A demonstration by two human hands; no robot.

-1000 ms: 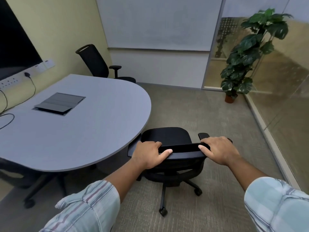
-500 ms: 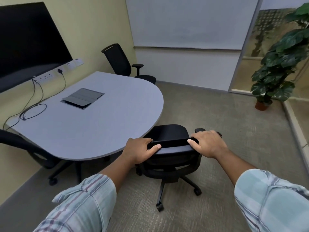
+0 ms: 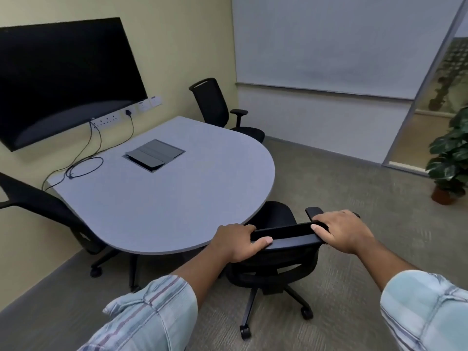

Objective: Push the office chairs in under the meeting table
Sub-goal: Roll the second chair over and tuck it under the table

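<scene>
Left hand (image 3: 236, 243): clamped on the near chair (image 3: 276, 264) backrest top.
Right hand (image 3: 343, 230): clamped there too.
Seat: partly under the counter (image 3: 164, 198) edge.

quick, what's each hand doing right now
Left hand: closed on the top rail of the chair backrest.
Right hand: closed on the same rail, at its other end.

Wall-mounted black screen (image 3: 63, 79), whiteboard (image 3: 336, 44), potted plant (image 3: 450, 158), grey carpet (image 3: 354, 198)
</scene>
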